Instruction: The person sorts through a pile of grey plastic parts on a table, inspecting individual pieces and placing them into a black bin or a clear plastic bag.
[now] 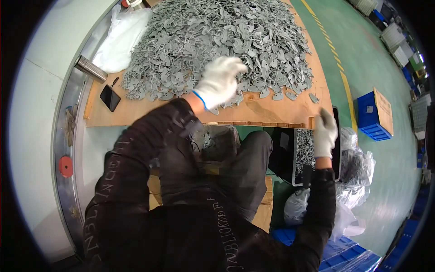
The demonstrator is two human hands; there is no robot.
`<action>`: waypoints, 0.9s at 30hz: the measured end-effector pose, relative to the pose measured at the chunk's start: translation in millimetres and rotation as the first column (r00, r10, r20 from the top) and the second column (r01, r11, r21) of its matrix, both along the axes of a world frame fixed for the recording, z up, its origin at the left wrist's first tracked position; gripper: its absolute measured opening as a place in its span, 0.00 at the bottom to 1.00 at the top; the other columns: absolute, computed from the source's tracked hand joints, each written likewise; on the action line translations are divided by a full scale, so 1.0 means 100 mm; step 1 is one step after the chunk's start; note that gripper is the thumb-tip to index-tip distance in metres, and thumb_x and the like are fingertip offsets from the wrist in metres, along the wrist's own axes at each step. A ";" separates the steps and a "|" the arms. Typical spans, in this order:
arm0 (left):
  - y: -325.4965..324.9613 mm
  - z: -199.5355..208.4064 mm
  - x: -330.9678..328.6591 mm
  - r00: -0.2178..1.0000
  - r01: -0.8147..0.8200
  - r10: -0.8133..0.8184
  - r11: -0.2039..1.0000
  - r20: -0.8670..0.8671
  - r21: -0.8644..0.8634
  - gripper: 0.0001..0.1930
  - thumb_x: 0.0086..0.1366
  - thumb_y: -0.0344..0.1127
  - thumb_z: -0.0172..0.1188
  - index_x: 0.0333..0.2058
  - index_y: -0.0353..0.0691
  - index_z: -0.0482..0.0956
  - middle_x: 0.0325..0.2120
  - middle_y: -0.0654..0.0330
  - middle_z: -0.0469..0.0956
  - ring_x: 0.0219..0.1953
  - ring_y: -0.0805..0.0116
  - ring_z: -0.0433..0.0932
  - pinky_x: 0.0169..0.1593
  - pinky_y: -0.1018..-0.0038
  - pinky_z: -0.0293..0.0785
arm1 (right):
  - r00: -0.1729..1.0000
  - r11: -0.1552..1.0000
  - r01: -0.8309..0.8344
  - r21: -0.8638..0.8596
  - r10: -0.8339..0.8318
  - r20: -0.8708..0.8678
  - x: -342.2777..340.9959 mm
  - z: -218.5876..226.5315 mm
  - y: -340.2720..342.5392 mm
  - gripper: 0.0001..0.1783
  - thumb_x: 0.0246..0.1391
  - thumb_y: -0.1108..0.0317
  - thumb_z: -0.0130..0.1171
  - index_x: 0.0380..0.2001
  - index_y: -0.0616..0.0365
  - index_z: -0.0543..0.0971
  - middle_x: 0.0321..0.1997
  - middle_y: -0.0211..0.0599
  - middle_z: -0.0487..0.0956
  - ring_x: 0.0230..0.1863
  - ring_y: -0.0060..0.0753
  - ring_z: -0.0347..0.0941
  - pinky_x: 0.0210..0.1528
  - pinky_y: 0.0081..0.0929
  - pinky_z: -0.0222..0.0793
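A large heap of small flat grey parts (217, 41), curved and hooked in shape, covers most of the wooden tabletop (267, 111). My left hand (221, 81), in a white glove with a blue cuff, is over the near edge of the heap. Its fingers reach to the right, loosely bent and apart, and no part shows in them. Past the table's near right corner, my gloved right hand (325, 136) is above a dark tray (336, 174) holding more grey parts. Blur and the hand's angle hide whether its fingers hold anything.
A phone (110, 98), a metal cylinder (90, 69) and white plastic sheeting (120, 41) lie along the table's left side. Clear plastic bags (355, 172) sit right of the tray. A blue crate (374, 115) stands on the green floor beyond a yellow line.
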State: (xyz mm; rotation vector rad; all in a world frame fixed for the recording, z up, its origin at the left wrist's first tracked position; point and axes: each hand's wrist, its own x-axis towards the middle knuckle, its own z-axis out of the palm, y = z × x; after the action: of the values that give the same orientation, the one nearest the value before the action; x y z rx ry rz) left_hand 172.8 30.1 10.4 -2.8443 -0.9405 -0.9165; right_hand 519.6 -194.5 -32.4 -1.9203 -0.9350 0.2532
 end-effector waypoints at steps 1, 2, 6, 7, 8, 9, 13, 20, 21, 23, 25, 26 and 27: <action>0.17 -0.02 -0.15 1.000 -0.005 0.005 1.000 0.014 -0.007 0.19 0.67 0.29 0.58 0.54 0.50 0.84 0.57 0.57 0.82 0.62 0.51 0.79 0.67 0.56 0.76 | 0.997 0.997 -0.074 0.013 0.074 0.006 -0.18 0.01 0.24 0.23 0.68 0.68 0.67 0.63 0.64 0.84 0.60 0.44 0.88 0.60 0.34 0.84 0.66 0.30 0.76; 0.33 -0.06 -0.38 0.995 -0.050 0.050 0.999 -0.089 0.004 0.19 0.67 0.30 0.60 0.56 0.50 0.84 0.57 0.58 0.82 0.63 0.51 0.78 0.68 0.55 0.76 | 0.986 0.985 -0.168 0.035 0.168 0.004 -0.39 0.00 0.55 0.23 0.67 0.66 0.69 0.63 0.62 0.84 0.58 0.44 0.88 0.59 0.35 0.84 0.65 0.30 0.76; 0.58 -0.02 -0.61 0.942 -0.120 0.062 0.979 -0.329 -0.162 0.20 0.67 0.35 0.63 0.57 0.50 0.84 0.58 0.58 0.82 0.64 0.50 0.78 0.68 0.55 0.76 | 0.956 0.982 -0.098 -0.162 0.138 0.258 -1.12 0.27 1.39 0.25 0.67 0.58 0.67 0.64 0.53 0.84 0.55 0.48 0.88 0.57 0.45 0.85 0.64 0.39 0.78; 0.60 0.01 -0.65 0.915 -0.140 0.033 0.960 -0.403 -0.240 0.20 0.67 0.37 0.64 0.58 0.50 0.84 0.58 0.57 0.82 0.64 0.50 0.78 0.67 0.55 0.76 | 0.929 0.981 -0.006 -0.192 0.077 0.363 -1.20 0.26 1.53 0.25 0.67 0.57 0.66 0.64 0.49 0.84 0.54 0.48 0.87 0.58 0.45 0.85 0.63 0.43 0.79; 0.61 0.05 -0.67 0.918 -0.149 0.042 0.958 -0.395 -0.246 0.20 0.67 0.37 0.64 0.58 0.50 0.84 0.58 0.57 0.82 0.64 0.50 0.78 0.67 0.55 0.76 | 0.925 0.980 -0.016 -0.196 0.089 0.370 -1.21 0.22 1.62 0.25 0.67 0.57 0.66 0.64 0.49 0.84 0.54 0.48 0.87 0.58 0.45 0.85 0.63 0.43 0.79; 0.62 0.09 -0.67 0.915 -0.185 0.057 0.940 -0.400 -0.288 0.20 0.68 0.38 0.65 0.58 0.50 0.84 0.58 0.57 0.82 0.64 0.49 0.79 0.67 0.54 0.77 | 0.920 0.973 -0.032 -0.231 0.119 0.374 -1.17 0.17 1.70 0.24 0.67 0.57 0.66 0.63 0.48 0.84 0.53 0.48 0.87 0.57 0.46 0.85 0.62 0.44 0.80; 0.67 0.18 -0.85 0.926 -0.257 0.102 0.877 -0.364 -0.407 0.20 0.68 0.42 0.66 0.58 0.49 0.83 0.57 0.54 0.83 0.62 0.47 0.80 0.66 0.54 0.78 | 0.942 0.956 -0.056 -0.287 0.146 0.302 -1.16 0.22 1.81 0.21 0.66 0.58 0.66 0.60 0.47 0.85 0.53 0.47 0.88 0.56 0.48 0.86 0.61 0.45 0.80; 0.77 0.23 -1.07 0.982 -0.188 0.154 0.729 -0.111 -0.658 0.22 0.69 0.42 0.67 0.60 0.46 0.82 0.55 0.54 0.84 0.58 0.49 0.84 0.65 0.55 0.79 | 0.977 0.995 -0.009 -0.102 0.030 0.209 -0.74 0.03 1.76 0.18 0.64 0.59 0.67 0.53 0.55 0.87 0.48 0.46 0.90 0.50 0.44 0.88 0.55 0.40 0.81; 0.78 0.22 -1.10 0.989 -0.108 0.145 0.708 -0.006 -0.697 0.22 0.70 0.40 0.67 0.61 0.44 0.81 0.54 0.54 0.85 0.56 0.51 0.85 0.63 0.56 0.80 | 0.983 0.997 -0.021 -0.080 0.035 0.179 -0.72 0.00 1.74 0.17 0.64 0.60 0.68 0.51 0.57 0.87 0.47 0.45 0.89 0.47 0.41 0.87 0.53 0.38 0.81; 0.79 0.20 -1.14 0.970 0.058 0.139 0.665 0.200 -0.744 0.22 0.72 0.37 0.65 0.62 0.41 0.80 0.54 0.54 0.85 0.54 0.56 0.86 0.59 0.58 0.84 | 0.992 0.998 -0.048 -0.029 0.051 0.118 -0.69 -0.01 1.72 0.15 0.63 0.62 0.69 0.47 0.61 0.87 0.44 0.43 0.89 0.43 0.34 0.86 0.50 0.34 0.80; 0.90 0.08 -1.20 0.930 0.192 0.169 0.532 0.326 -0.825 0.21 0.73 0.36 0.64 0.63 0.40 0.79 0.53 0.55 0.85 0.52 0.58 0.87 0.57 0.60 0.85 | 0.997 0.999 -0.044 -0.020 0.046 0.064 -0.71 0.01 1.74 0.15 0.62 0.62 0.70 0.45 0.62 0.86 0.42 0.41 0.88 0.42 0.32 0.84 0.49 0.33 0.79; 0.96 0.01 -1.25 0.874 0.332 0.217 0.387 0.435 -0.860 0.21 0.74 0.35 0.63 0.63 0.39 0.78 0.53 0.55 0.85 0.51 0.60 0.87 0.54 0.62 0.86 | 0.999 0.999 -0.040 -0.014 0.040 0.006 -0.74 0.03 1.77 0.14 0.62 0.63 0.71 0.44 0.63 0.86 0.41 0.39 0.87 0.41 0.30 0.83 0.48 0.31 0.79; 1.01 -0.06 -1.32 0.802 0.472 0.283 0.240 0.526 -0.848 0.21 0.76 0.33 0.62 0.64 0.38 0.77 0.53 0.56 0.84 0.49 0.61 0.87 0.52 0.64 0.88 | 0.998 0.999 -0.037 -0.008 0.037 -0.054 -0.78 0.04 1.82 0.14 0.61 0.63 0.72 0.42 0.64 0.86 0.40 0.38 0.87 0.40 0.28 0.82 0.48 0.30 0.79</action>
State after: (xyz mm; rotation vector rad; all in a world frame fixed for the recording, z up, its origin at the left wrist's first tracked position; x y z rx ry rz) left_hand 40.3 131.4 4.2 -3.6317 -2.0862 -1.8933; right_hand 441.9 -12.6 -28.3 -1.8966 -0.9359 0.3297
